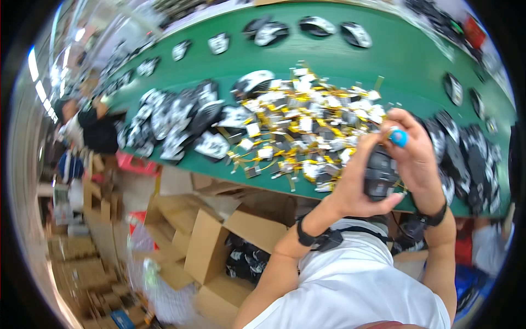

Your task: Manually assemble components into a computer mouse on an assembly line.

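Note:
My left hand (350,189) is wrapped round a black rounded plastic shell (381,172), its thumb along the lower edge. This shell is held up in front of my chest, over the table's near edge. At its upper right, my right hand (413,148) is closed, with a blue cover on one finger. A bit of orange shows between those fingertips, too small to name. Just left of the hands lies a heap of small silver-grey battery packs (307,123) with yellow tape and wires. Black-and-white plastic shells (181,118) are piled left of that heap.
More dark shells (463,153) crowd the right side of the green table (230,68). Single black-and-white shells (271,34) stand spaced along the far strip. Below the near edge, an open cardboard box (208,247) holds dark bagged items. People sit farther off at the left.

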The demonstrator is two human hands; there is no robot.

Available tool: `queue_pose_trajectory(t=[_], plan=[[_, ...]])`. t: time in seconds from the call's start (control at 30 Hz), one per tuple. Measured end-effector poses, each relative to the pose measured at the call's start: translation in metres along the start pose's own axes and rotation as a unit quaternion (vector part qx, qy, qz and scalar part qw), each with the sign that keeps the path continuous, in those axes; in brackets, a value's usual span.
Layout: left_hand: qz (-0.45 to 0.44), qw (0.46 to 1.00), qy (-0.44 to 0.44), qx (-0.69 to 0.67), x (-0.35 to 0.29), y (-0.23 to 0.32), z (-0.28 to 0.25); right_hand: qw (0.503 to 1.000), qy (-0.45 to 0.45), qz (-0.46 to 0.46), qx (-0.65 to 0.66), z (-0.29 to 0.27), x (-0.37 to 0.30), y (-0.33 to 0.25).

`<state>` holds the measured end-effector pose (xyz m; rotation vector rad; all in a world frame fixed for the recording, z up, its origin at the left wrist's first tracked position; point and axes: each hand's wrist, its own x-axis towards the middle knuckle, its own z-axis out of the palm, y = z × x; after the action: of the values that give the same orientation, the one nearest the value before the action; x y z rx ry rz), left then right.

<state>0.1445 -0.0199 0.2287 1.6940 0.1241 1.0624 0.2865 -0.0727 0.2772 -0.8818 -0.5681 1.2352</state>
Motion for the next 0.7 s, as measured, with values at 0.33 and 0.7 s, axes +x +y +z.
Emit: queue_pose_trajectory(t=[0.33, 0.7], plan=[[-0.035, 0.999, -0.021, 0.024, 0.0, 0.002, 0.012, 0.961, 0.029, -0.169, -0.215, -0.005, -0.021, -0.002], [-0.085, 0.995, -0.054, 0.019, -0.007, 0.004, 0.01, 0.977, -0.046, -0.117, -0.172, -0.013, -0.009, 0.002]])
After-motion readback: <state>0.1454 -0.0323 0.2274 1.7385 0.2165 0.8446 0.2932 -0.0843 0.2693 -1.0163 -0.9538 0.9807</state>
